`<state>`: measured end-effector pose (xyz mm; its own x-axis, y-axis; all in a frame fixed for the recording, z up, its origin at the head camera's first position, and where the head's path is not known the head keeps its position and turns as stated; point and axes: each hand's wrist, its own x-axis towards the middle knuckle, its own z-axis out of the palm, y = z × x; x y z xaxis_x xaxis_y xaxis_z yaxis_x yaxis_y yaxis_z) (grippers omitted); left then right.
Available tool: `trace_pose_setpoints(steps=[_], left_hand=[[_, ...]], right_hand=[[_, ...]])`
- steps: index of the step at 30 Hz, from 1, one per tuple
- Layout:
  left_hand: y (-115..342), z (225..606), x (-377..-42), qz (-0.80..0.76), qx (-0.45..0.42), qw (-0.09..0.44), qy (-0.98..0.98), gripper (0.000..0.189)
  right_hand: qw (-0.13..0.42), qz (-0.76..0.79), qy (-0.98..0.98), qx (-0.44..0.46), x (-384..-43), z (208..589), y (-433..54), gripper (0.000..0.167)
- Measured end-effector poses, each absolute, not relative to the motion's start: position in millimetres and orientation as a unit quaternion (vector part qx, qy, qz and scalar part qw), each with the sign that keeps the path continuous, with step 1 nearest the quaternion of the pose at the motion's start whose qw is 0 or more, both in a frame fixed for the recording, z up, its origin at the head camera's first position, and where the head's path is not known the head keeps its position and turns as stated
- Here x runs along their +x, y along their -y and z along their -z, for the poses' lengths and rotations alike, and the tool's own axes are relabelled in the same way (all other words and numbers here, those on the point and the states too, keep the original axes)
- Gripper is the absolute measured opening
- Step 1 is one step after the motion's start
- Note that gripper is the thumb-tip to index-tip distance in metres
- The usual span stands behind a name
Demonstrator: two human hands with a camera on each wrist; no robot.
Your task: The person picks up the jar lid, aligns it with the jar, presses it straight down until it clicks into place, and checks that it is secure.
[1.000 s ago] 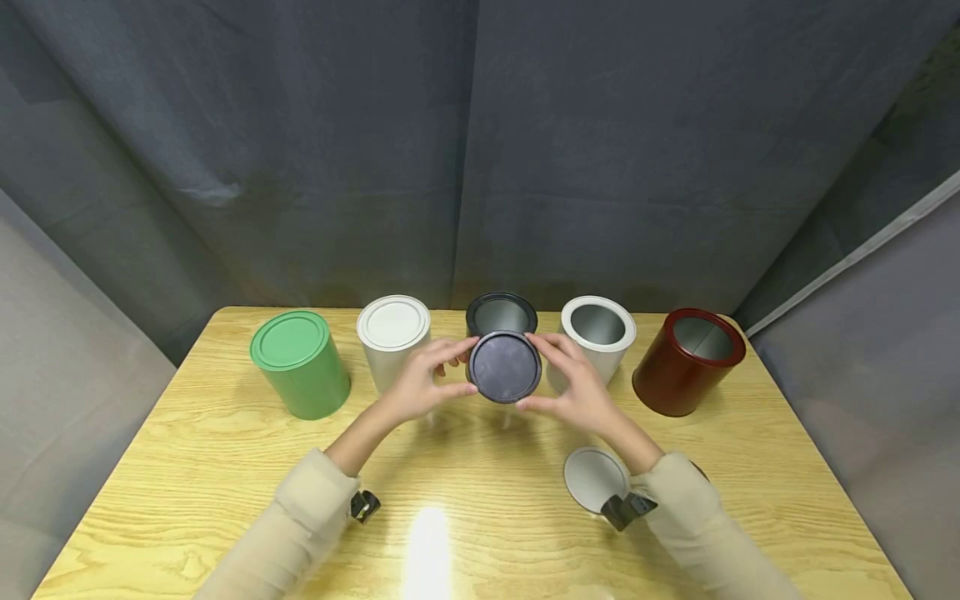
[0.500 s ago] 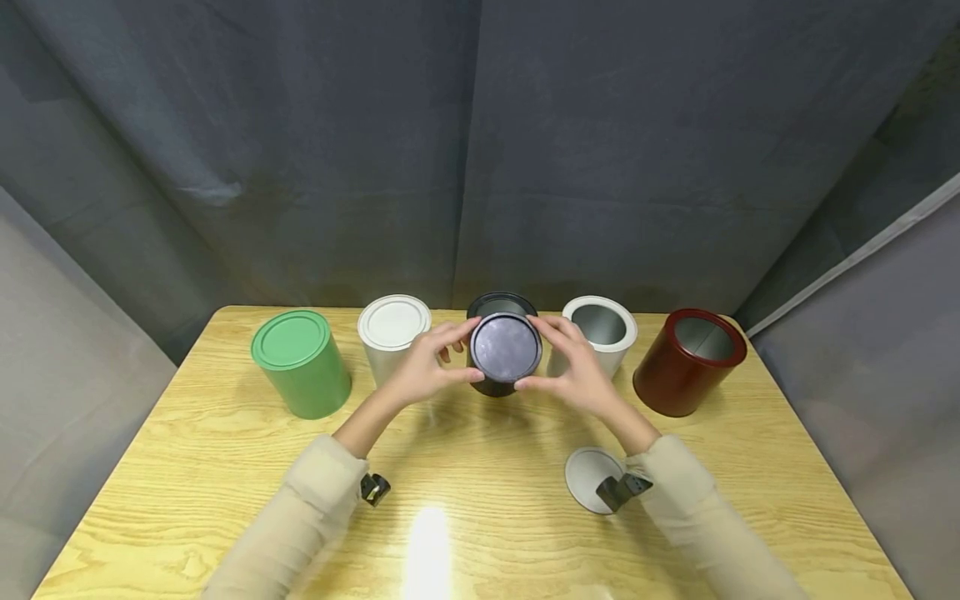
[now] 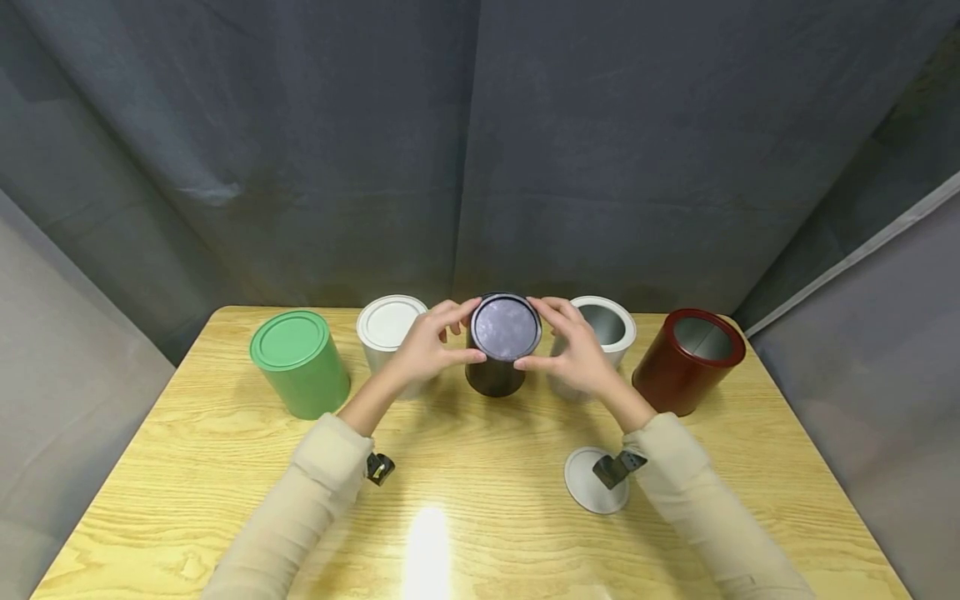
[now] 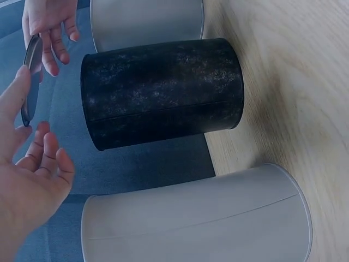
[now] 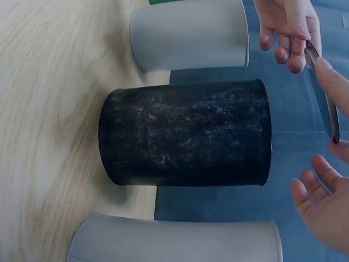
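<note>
A round black lid (image 3: 506, 328) is held level by both hands above a black can (image 3: 496, 379). The left hand (image 3: 435, 343) pinches its left edge between thumb and forefinger; the right hand (image 3: 577, 348) does the same at the right edge. Both wrist views show the lid (image 4: 32, 82) apart from the can's top rim, with a gap of air between. In the right wrist view the dark can (image 5: 185, 134) stands on the table, its surface scuffed. The other fingers of each hand hang loosely under the lid. From the head view the lid covers the can's mouth.
A lidded green can (image 3: 300, 367) and a lidded white can (image 3: 390, 325) stand to the left. On the right are an uncovered white can (image 3: 622, 327) and an uncovered dark red can (image 3: 678, 375). A white lid (image 3: 588, 487) lies on the wooden table (image 3: 300, 517), partly behind the right wrist camera.
Both hands have moved the black lid away from the body, from in front of the black can to over its mouth. The cans have stayed where they were.
</note>
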<state>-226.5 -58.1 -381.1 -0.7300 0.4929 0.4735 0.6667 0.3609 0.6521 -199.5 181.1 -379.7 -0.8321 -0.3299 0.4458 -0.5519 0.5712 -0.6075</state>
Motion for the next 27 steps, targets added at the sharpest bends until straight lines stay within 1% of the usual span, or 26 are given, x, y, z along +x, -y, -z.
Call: trace_pose_setpoints(steps=[19, 27], left_hand=[[55.3, 375.5, -259.3, 0.427, -0.338, 0.058, 0.837, 0.066], [55.8, 373.9, -269.3, 0.417, -0.32, 0.014, 0.85, 0.067]], right_hand=[[0.083, -0.405, 0.882, 0.224, -224.7, 373.7, -181.4, 0.08], [0.046, -0.405, 0.888, 0.213, -235.2, 377.0, -182.0, 0.081]])
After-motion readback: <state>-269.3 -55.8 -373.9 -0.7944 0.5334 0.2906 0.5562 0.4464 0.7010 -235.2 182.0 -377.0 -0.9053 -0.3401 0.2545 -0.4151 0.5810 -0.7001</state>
